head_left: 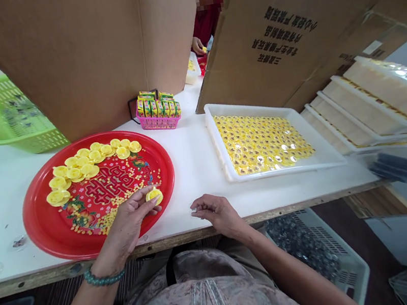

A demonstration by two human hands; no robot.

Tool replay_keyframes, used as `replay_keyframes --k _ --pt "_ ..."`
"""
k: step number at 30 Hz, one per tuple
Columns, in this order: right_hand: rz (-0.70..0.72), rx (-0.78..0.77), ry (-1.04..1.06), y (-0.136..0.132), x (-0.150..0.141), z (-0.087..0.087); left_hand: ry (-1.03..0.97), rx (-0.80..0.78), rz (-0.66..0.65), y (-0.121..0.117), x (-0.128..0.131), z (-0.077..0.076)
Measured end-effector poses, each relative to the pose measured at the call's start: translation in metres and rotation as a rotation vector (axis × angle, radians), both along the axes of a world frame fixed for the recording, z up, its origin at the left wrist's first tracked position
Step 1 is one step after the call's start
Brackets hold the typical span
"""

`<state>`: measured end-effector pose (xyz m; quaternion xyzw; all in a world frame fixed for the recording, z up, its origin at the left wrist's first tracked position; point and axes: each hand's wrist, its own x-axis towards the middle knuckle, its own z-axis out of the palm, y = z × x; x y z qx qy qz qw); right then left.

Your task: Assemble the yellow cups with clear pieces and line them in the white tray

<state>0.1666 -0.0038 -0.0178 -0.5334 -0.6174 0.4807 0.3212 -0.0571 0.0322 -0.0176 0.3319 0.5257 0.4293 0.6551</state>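
My left hand (130, 225) hovers over the near right part of a round red tray (41, 229) and pinches a small yellow cap (154, 195) between thumb and fingers. Several more yellow caps (82, 167) lie in an arc on the tray's far side, with tiny yellow bits scattered over its middle. My right hand (215, 212) rests on the white table (193, 164) near its front edge, fingers curled downward and pressed together; whether anything is under them I cannot make out.
A white tray (322, 154) of several yellow pieces sits to the right. A small pink basket (159, 122) of boxes stands behind. Cardboard walls (95, 51) rise at the back, a green basket (8, 116) far left, stacked trays (380, 98) right. Another person (206, 23) works beyond.
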Motion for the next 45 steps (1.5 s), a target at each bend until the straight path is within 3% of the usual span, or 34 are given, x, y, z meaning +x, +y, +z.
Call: replay_keyframes --k 4,8,18,22,28,35,45 --pt "-0.067 -0.162 0.424 0.003 -0.01 0.016 0.01 -0.016 -0.037 -0.004 0.003 0.006" --pt "-0.088 -0.189 0.588 0.004 -0.02 0.026 0.035 -0.024 -0.058 -0.007 0.001 0.006" --pt "-0.139 -0.177 0.666 0.014 -0.027 0.028 -0.004 -0.037 -0.071 -0.009 -0.001 0.011" --pt "-0.111 -0.251 0.725 0.018 -0.028 0.024 -0.015 -0.055 -0.051 -0.009 -0.002 0.01" --pt "-0.224 -0.226 0.691 0.026 -0.03 0.019 0.007 -0.039 -0.038 -0.008 -0.007 0.005" --pt "-0.156 -0.227 0.637 0.031 -0.036 0.016 -0.007 -0.042 -0.028 -0.006 -0.008 0.005" --pt "-0.104 -0.138 0.563 0.026 -0.038 0.029 -0.114 -0.023 -0.109 -0.011 -0.003 0.011"
